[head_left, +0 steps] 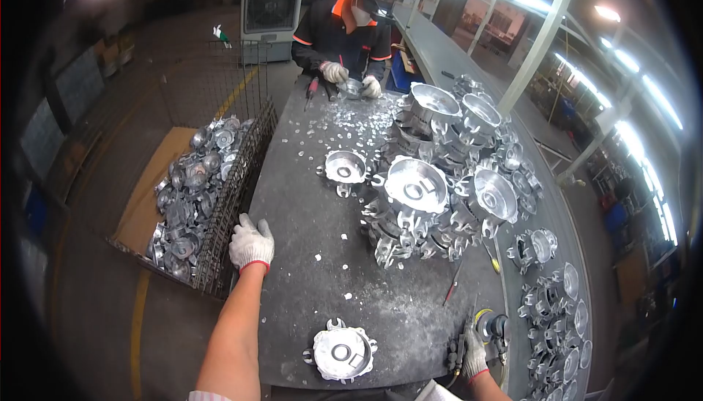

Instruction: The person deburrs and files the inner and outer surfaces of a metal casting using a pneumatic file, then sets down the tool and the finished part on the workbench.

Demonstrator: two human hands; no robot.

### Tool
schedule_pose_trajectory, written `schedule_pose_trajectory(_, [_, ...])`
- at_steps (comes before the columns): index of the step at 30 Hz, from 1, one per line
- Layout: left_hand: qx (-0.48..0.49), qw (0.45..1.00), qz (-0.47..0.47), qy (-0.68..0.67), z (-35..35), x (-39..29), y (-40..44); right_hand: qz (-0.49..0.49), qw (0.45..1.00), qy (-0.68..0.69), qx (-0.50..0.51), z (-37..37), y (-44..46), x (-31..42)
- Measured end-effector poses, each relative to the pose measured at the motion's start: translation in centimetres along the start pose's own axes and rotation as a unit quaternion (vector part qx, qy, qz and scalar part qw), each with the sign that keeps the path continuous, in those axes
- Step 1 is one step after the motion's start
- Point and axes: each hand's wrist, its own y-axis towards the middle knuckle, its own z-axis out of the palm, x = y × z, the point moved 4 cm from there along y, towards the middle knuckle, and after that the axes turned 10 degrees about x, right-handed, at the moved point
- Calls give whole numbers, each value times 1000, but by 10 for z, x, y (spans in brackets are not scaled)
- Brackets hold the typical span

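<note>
My left hand (253,242), in a white knit glove with a red cuff, is at the table's left edge. Its fingers are loosely spread, and no object shows in it. At the lower right, my gloved right hand (474,351) is closed around a dark hand tool (455,355), largely covered by the fingers. Beside that hand is a sander-like power tool (500,325) with a yellow rim. A round metal casting (343,353) with lugs lies face up near the table's front edge, between my hands and touched by neither.
Stacked castings (416,185) crowd the table's right half; one casting (346,167) sits to their left. A wire basket (242,174) of castings stands left of the table (307,254). More castings (553,328) line the right side. Across the table, a gloved co-worker (343,38) handles a part (351,89).
</note>
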Motion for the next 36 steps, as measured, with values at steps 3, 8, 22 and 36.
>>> schedule_pose_trajectory(3, [2, 1000, -1, 1, 1, 0, -1, 12, 1000, -9, -7, 3, -6, 3])
schedule_pose_trajectory(8, [-4, 1000, 2, 1, 2, 1, -3, 0, 1000, -18, 2, 1, -5, 2])
schedule_pose_trajectory(22, [5, 1000, 1, -4, -1, -1, 2, 7, 1000, -13, -15, 12, -12, 9])
schedule_pose_trajectory(36, [-1, 1000, 2, -7, -2, -1, -3, 4, 1000, -5, -11, 2, -6, 0])
